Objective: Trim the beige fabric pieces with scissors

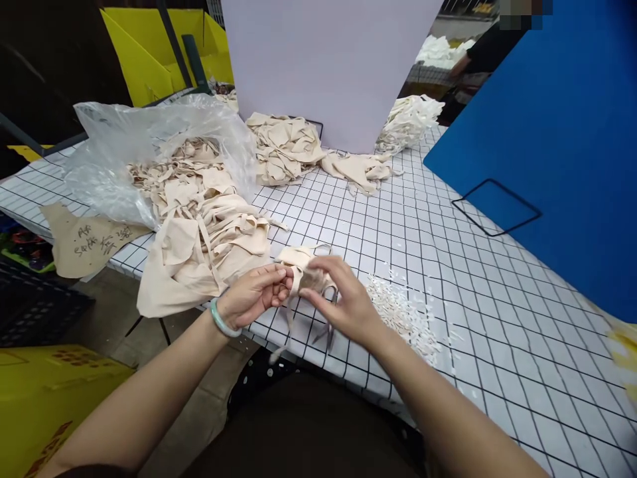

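Cloth piece [297, 254] near the table's [497, 292] front edge, seemingly unfinished. Left hand [256, 295] pinches it; right hand's [351, 302] grip blurred, cannot tell. Cloth heap [182, 242], table's left side, apparently remains; finished quantity undeterminable.

The heap [213, 245] along the near edge of the tabletop [497, 338] is matt, creased cloth, as is the small piece [296, 255] at the fingers [334, 265]. The bag [107, 166] is glossy, crinkled clear plastic; the bangle [217, 318] looks smooth, polished; the blue panel [557, 146] smooth, matt.
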### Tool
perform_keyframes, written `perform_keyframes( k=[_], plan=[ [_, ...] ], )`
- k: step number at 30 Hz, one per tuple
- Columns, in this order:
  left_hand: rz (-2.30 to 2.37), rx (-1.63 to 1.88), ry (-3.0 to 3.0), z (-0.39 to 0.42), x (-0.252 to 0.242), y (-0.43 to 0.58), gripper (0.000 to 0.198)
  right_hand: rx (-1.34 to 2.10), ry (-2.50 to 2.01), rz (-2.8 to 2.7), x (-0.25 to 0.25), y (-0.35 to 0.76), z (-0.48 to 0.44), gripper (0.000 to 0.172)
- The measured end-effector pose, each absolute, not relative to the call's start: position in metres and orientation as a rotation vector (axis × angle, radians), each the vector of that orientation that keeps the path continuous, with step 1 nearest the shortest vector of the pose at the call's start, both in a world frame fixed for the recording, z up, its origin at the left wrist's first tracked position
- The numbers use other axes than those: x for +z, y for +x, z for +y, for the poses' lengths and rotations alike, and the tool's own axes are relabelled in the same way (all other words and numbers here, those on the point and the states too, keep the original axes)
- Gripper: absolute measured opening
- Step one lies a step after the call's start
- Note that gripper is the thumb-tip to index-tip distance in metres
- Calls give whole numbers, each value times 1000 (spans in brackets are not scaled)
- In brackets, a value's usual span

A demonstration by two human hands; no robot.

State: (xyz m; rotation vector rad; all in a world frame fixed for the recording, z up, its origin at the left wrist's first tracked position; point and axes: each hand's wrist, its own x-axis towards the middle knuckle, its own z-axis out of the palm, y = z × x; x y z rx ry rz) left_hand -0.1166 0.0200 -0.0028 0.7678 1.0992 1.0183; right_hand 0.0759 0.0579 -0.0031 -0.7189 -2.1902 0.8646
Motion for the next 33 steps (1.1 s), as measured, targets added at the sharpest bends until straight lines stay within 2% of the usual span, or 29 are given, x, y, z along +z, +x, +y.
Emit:
perform_keyframes(
  k=[2, 3, 6, 11, 16, 20, 25, 27, 29, 33],
  plan=[
    [1174, 1051, 817, 20, -3, -120, 26, 769, -913, -2304, -18, 76, 82, 54],
    [1224, 1081, 849, 20, -4, -119, 24, 762, -963, -2367, -24, 74, 92, 58],
    [1371, 1156, 947, 19, -16, -114, 23, 798, -1001, -2432, -37, 69, 107, 46],
    [1389, 1164, 1001, 20, -27, -105, 26, 836, -1025, -2374, -38, 65, 109, 49],
    [1295, 1171, 961, 19, -6, -114, 34, 758, -1155, -2129, -16, 75, 134, 28],
    [1251, 1184, 920, 16, 10, -124, 37, 738, -1201, -2016, -1, 84, 151, 29],
    [1243, 1076, 939, 13, 5, -123, 40, 696, -811, -2349, -15, 66, 138, 45],
    [1242, 1027, 995, 14, 8, -126, 38, 624, -682, -2550, -15, 52, 139, 34],
    [1244, 1006, 1062, 19, 22, -133, 34, 550, -678, -2645, -3, 41, 151, 15],
    [1289, 1203, 1191, 34, 79, -153, 25, 391, -843, -2399, 51, 44, 192, 21]
  ],
)
